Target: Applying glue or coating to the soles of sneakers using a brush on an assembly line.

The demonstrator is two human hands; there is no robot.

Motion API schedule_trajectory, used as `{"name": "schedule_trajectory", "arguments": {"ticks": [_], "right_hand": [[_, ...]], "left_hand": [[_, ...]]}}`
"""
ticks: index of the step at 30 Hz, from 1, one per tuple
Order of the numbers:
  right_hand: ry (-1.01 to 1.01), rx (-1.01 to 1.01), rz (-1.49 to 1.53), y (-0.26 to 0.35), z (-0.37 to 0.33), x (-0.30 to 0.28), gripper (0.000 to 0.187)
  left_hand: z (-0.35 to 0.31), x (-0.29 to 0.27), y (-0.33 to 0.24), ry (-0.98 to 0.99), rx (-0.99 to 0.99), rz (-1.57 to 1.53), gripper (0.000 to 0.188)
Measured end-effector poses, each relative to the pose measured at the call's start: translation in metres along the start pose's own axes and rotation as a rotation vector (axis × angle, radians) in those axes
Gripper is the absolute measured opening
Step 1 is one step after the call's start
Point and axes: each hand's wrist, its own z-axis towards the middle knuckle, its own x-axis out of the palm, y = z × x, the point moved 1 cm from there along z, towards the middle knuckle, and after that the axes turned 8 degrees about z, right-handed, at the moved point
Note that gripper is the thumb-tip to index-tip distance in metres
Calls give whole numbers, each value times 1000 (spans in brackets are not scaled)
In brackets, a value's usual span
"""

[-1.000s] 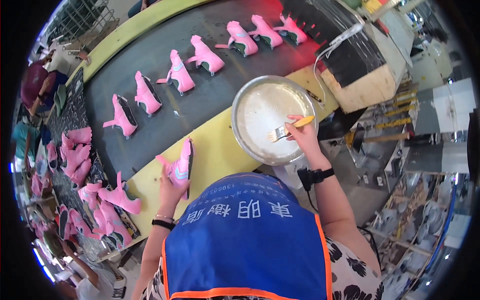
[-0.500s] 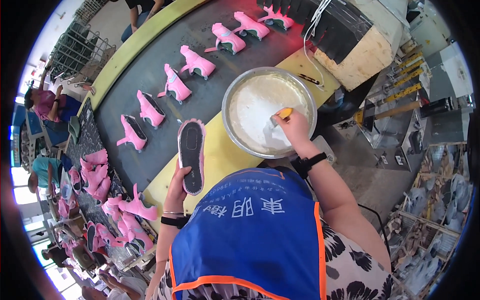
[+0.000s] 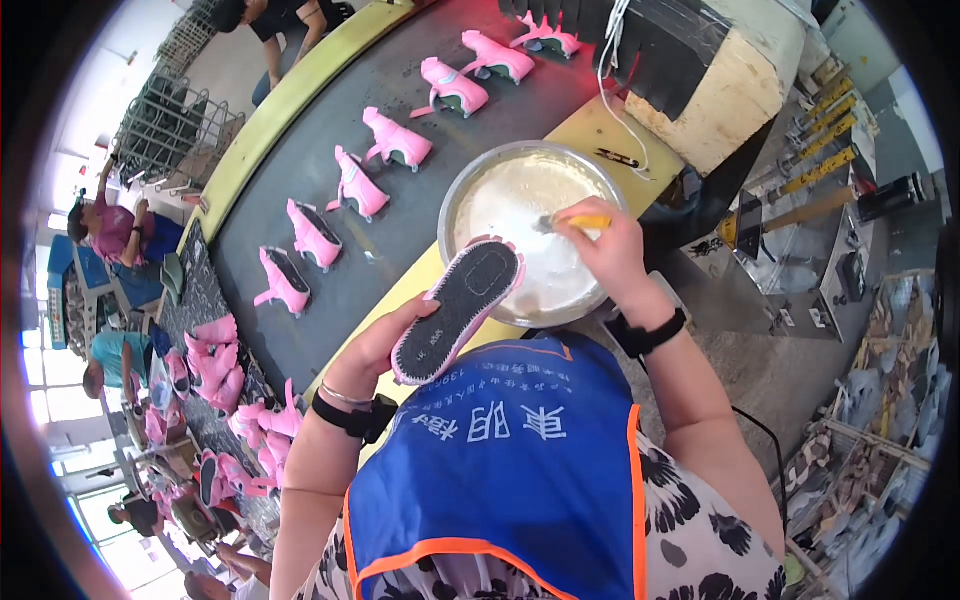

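My left hand [image 3: 388, 335] is closed around the heel end of a pink shoe upper [image 3: 455, 318]. Its black stitched underside faces up, and its toe end overlaps the near left rim of a metal basin [image 3: 452, 205]. White, creamy liquid [image 3: 550, 275] covers the bottom of the basin. Over the liquid, my right hand [image 3: 612, 255] pinches the yellow handle of a small brush [image 3: 588, 221]. The brush's tip points left, above or in the liquid; which one I cannot tell.
Several pink shoe uppers [image 3: 362, 188] stand in a row on a dark conveyor belt [image 3: 255, 215] with yellow edges. More pink uppers [image 3: 215, 368] are heaped at the left. A machine with black flaps [image 3: 665, 70] stands at the far right, a hammer [image 3: 820, 212] beyond the basin. Co-workers sit at the left.
My left hand has brought the shoe upper rightward and tilted it, from over the yellow board to the basin's rim. The brush has turned and risen slightly, its tip now pointing left.
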Motion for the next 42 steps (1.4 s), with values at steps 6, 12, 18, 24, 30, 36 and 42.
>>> {"name": "schedule_trajectory", "arguments": {"ticks": [6, 12, 18, 24, 30, 36, 42], "right_hand": [[244, -283, 34, 52, 5, -10, 12], [340, -378, 31, 43, 6, -7, 9], [203, -230, -19, 16, 13, -19, 9], [223, -241, 194, 17, 7, -10, 11], [157, 78, 54, 2, 8, -9, 13], [16, -33, 377, 15, 4, 6, 11], [-34, 46, -2, 22, 6, 10, 15]], "left_hand": [[16, 12, -18, 84, -80, 152, 49], [24, 18, -21, 57, -129, 140, 50], [20, 16, -16, 64, -128, 4, 50], [14, 21, -20, 48, -147, 54, 50], [10, 27, -21, 118, 44, 212, 69], [3, 32, -20, 98, 138, 225, 75], [-6, 35, -23, 65, 195, 281, 77]]}}
